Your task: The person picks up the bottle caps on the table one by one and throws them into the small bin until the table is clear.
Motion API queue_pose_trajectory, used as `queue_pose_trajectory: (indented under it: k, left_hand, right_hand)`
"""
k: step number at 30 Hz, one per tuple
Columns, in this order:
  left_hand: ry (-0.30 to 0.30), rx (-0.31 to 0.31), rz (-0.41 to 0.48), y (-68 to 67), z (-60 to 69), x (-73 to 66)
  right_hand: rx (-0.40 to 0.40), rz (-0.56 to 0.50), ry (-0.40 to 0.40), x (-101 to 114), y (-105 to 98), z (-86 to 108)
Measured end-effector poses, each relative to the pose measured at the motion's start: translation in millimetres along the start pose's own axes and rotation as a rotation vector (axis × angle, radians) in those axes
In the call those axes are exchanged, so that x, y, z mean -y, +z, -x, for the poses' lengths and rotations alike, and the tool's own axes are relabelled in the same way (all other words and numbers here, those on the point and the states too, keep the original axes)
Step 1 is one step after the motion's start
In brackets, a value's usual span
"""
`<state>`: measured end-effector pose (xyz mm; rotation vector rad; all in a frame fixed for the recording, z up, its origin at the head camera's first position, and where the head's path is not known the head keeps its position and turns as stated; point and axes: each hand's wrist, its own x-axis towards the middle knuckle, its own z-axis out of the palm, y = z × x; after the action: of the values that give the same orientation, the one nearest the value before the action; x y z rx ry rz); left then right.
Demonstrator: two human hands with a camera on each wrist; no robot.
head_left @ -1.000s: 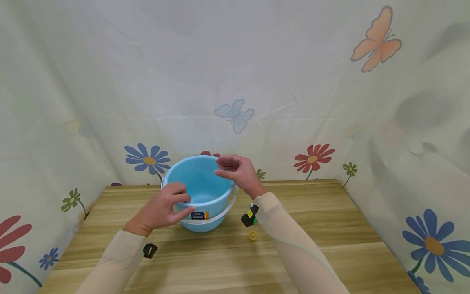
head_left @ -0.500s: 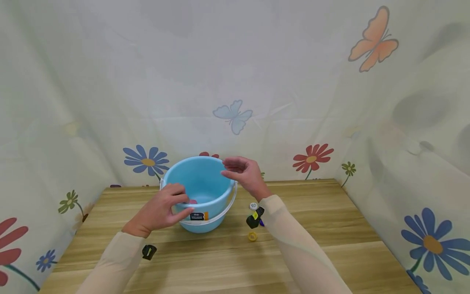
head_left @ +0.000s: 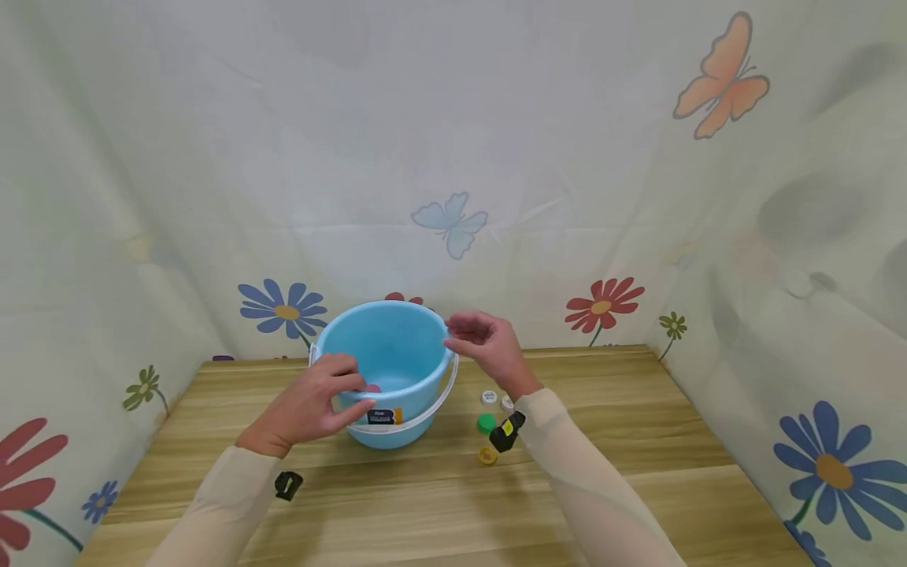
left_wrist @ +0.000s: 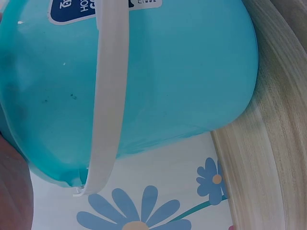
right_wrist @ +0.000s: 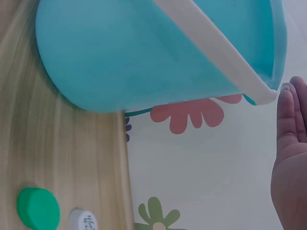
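Note:
My left hand grips the near left rim of a light blue bucket, fingers over the inside and thumb outside. The bucket has a white handle hanging along its outer side. A small pink piece shows inside it, next to the left fingers, mostly hidden by the rim. My right hand hovers beside the bucket's right rim, fingers loosely bent with nothing visible between them. Below the right wrist lie a green bottle cap, a yellow ring-like cap and white caps.
The bucket stands on a wood-grain table. Behind and at both sides hangs a pale curtain printed with flowers and butterflies. A black wrist device sits at the right cuff, near the caps.
My right hand has moved right from over the bucket's opening to outside its rim. The pink piece has come into sight inside. More caps are uncovered. The left hand stays put.

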<state>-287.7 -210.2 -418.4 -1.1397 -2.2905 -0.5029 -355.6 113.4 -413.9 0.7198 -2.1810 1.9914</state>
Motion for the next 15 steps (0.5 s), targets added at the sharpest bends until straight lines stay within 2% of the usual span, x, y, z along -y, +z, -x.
queue_pose_trajectory:
  k: [7,15]
  left_hand:
    - [-0.001,0.005,0.001,-0.6,-0.8,-0.5]
    - [-0.003,0.006,-0.003,-0.8,-0.5,-0.9]
  right_hand:
    - [-0.025,-0.046,0.007,-4.7,-5.7,11.6]
    - [-0.044,-0.052,0.003,-9.9,-20.0,23.5]
